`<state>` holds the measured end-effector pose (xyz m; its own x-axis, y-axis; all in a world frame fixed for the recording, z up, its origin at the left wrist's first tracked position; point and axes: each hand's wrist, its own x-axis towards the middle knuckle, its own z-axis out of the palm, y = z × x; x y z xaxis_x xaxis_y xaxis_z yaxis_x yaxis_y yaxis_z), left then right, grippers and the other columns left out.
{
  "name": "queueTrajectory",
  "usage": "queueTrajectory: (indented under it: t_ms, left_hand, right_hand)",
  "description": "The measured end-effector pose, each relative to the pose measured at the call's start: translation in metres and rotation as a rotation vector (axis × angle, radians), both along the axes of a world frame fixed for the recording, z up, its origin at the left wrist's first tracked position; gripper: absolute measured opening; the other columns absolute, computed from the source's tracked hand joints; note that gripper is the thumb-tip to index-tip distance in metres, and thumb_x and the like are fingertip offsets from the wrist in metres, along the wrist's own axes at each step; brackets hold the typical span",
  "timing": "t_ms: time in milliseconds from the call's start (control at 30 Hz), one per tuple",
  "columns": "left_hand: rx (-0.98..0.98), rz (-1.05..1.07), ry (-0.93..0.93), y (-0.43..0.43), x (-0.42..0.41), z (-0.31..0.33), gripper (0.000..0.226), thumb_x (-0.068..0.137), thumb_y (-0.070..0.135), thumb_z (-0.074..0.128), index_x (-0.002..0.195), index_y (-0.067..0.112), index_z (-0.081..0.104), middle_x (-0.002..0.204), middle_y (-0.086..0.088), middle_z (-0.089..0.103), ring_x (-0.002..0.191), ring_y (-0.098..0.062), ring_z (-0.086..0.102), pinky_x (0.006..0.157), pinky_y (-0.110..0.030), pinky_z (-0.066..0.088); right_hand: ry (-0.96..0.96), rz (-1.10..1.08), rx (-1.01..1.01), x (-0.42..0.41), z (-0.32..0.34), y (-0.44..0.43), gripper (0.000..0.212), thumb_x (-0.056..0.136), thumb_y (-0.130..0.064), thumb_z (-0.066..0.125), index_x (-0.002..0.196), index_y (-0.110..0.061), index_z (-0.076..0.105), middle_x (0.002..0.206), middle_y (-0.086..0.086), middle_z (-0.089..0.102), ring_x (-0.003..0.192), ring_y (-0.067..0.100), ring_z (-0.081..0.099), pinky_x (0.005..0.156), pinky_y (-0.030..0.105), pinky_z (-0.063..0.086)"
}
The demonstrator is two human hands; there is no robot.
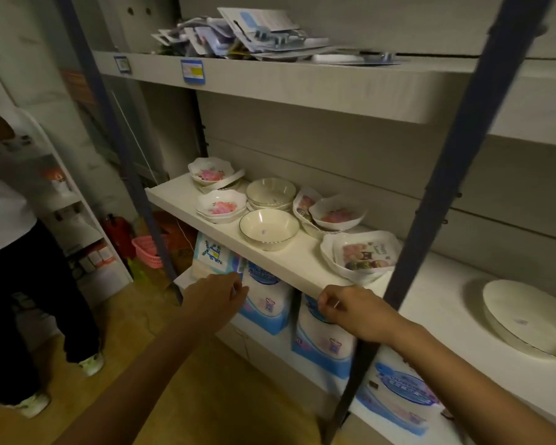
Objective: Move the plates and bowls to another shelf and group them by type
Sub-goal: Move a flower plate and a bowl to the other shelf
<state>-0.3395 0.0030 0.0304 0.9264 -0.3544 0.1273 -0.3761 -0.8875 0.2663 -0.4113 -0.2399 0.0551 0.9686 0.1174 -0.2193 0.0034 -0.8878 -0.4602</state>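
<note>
Shelving [302,85] fills the view; mixed bowls [270,191] and plates [366,255] crowd the middle shelf [170,194], and plain plates [527,319] lie on the neighbouring shelf [437,303]. Empty, the left hand [219,293] and right hand [344,309] hover with loosely curled fingers. Better lift the near plain bowl [268,228] from below.

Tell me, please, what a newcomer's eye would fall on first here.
The crowd of crockery on the middle shelf: flowered dishes at the left, plain cream bowls in the middle, a picture-printed plate near the blue post. Next, one large cream plate lies alone on the shelf section right of that post. The left hand and right hand hover empty before the shelf's front edge.
</note>
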Motion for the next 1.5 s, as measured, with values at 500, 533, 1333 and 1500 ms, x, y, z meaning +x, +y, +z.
queueTrajectory:
  t_ms: [500, 533, 1333, 1500]
  left_hand:
    - [0.009, -0.161, 0.112, 0.048, 0.215, -0.002, 0.020, 0.091, 0.037, 0.048, 0.087, 0.019, 0.056, 0.083, 0.008, 0.061, 0.084, -0.009, 0.062, 0.071, -0.015, 0.043]
    - [-0.004, -0.175, 0.122, 0.049, 0.227, -0.002, 0.018, 0.091, 0.036, 0.049, 0.083, 0.020, 0.053, 0.079, 0.008, 0.059, 0.080, -0.009, 0.060, 0.069, -0.014, 0.041]
    - [-0.161, -0.250, 0.342, 0.124, 0.393, -0.018, 0.036, 0.088, 0.034, 0.052, 0.060, 0.013, 0.052, 0.059, -0.006, 0.060, 0.064, -0.029, 0.063, 0.066, -0.040, 0.054]
    - [-0.064, -0.095, 0.291, 0.126, 0.412, -0.027, 0.046, 0.092, 0.040, 0.043, 0.054, 0.015, 0.042, 0.055, 0.000, 0.047, 0.055, -0.015, 0.046, 0.055, -0.028, 0.036]
  right_hand:
    - [0.060, -0.201, -0.027, 0.183, -0.016, 0.047, 0.032, 0.094, -0.041, 0.043, 0.114, -0.021, 0.059, 0.115, 0.002, 0.065, 0.102, 0.021, 0.060, 0.089, 0.037, 0.050]
    - [0.058, -0.232, -0.027, 0.189, -0.018, 0.049, 0.033, 0.094, -0.040, 0.044, 0.115, -0.020, 0.060, 0.116, 0.003, 0.065, 0.103, 0.021, 0.060, 0.090, 0.037, 0.049]
    - [0.205, -1.294, 0.279, 0.279, -0.083, 0.117, 0.036, 0.083, -0.010, 0.056, 0.117, 0.004, 0.050, 0.104, 0.021, 0.065, 0.087, 0.032, 0.061, 0.076, 0.035, 0.049]
    - [0.144, -1.277, 0.263, 0.273, -0.077, 0.119, 0.029, 0.081, -0.004, 0.050, 0.109, 0.004, 0.053, 0.086, 0.019, 0.072, 0.087, 0.033, 0.066, 0.083, 0.039, 0.052]
